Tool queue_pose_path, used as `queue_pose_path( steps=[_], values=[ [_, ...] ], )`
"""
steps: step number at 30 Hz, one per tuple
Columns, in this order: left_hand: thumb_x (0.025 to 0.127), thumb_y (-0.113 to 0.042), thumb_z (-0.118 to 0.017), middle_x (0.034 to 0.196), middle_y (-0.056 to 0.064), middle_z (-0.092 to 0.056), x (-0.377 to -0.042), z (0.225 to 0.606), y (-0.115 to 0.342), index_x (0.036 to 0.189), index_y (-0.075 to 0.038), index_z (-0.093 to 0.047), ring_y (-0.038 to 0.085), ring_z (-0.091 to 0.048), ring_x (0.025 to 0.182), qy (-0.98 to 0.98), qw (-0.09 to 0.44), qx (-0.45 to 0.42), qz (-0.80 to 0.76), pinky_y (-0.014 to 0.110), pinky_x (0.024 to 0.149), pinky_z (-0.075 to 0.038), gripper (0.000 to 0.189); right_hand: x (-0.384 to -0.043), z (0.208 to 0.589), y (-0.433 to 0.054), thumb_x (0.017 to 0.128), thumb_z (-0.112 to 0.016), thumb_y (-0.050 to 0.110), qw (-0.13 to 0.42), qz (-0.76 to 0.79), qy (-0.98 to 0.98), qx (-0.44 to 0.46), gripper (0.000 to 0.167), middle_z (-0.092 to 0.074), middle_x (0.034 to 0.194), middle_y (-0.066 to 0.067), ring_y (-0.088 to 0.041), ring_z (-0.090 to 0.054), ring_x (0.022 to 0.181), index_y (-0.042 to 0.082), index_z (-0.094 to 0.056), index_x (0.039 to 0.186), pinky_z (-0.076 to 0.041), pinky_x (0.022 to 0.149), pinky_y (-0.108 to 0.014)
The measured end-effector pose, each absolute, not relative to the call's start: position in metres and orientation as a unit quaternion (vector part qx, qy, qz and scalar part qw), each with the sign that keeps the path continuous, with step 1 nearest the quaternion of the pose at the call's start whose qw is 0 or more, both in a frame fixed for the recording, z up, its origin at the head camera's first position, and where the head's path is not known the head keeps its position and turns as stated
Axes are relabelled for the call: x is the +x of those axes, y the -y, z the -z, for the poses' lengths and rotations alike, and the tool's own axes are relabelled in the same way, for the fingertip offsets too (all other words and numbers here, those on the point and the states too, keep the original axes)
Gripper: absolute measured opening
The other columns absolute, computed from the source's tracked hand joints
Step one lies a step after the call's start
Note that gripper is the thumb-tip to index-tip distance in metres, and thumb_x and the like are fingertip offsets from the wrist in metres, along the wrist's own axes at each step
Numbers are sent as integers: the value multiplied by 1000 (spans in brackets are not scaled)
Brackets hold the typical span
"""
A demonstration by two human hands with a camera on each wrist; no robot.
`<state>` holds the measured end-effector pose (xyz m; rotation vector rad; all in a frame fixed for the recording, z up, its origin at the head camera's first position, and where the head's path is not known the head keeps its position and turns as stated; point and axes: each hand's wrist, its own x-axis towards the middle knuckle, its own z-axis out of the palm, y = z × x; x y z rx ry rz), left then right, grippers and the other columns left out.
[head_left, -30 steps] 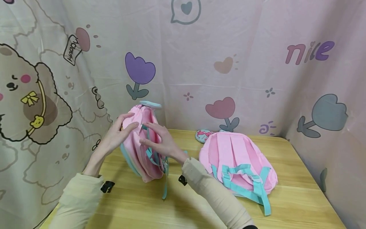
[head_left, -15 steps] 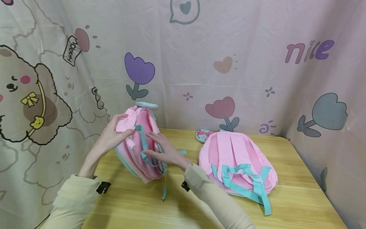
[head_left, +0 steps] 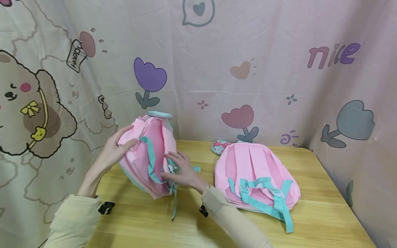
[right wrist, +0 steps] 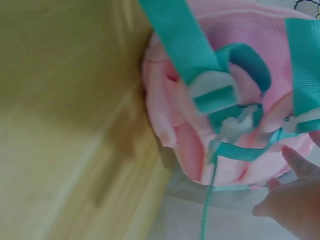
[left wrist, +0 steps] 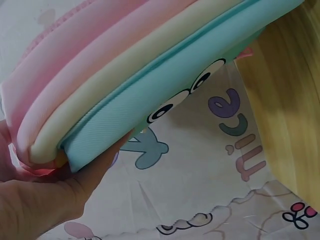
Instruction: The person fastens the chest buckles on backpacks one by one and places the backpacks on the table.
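A pink child's backpack (head_left: 135, 160) stands tilted on the left half of the table, its turquoise-strapped back turned toward the right. My left hand (head_left: 112, 151) grips its upper left side, thumb over the pink fabric. In the left wrist view, the backpack's front (left wrist: 115, 107) shows pink, cream and turquoise bands with cartoon eyes. My right hand (head_left: 185, 174) is at the shoulder straps with fingers extended, fingertips right at the pink strap. Turquoise webbing (right wrist: 182, 45) and a pale buckle (right wrist: 215, 90) hang close to that hand in the right wrist view.
A second pink backpack (head_left: 262, 165) lies on the right of the wooden table (head_left: 328, 213), turquoise straps (head_left: 266, 206) upward. Behind it is a round printed tag (head_left: 219, 147). A patterned curtain (head_left: 198, 51) encloses the back and sides.
The left backpack has turned, bringing its strapped back more into view, and its upper part has shifted left with my left hand. My right hand has moved down and slightly right along the straps.
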<state>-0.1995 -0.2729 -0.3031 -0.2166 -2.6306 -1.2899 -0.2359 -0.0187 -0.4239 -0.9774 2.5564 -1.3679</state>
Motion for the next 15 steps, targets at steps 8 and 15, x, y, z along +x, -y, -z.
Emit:
queue_pose_path(
  steps=[8,15],
  values=[
    [96,-37,-67,161,20,-36,-196,307,281,156,-15,-37,13,-54,117,887,94,-39,450,21,93,-48,71,-232,440,11,87,-76,43,53,477,-824,-301,78,-36,164,-2,-35,-12,156,27,-41,154,-25,119,-66],
    [95,-35,-69,160,22,-36,-198,314,289,156,-15,-37,-5,-50,102,876,94,-32,472,7,80,-46,72,-233,452,0,87,-76,42,58,456,-839,-293,78,-40,161,-4,-36,-17,155,25,-41,155,-25,120,-66]
  ],
)
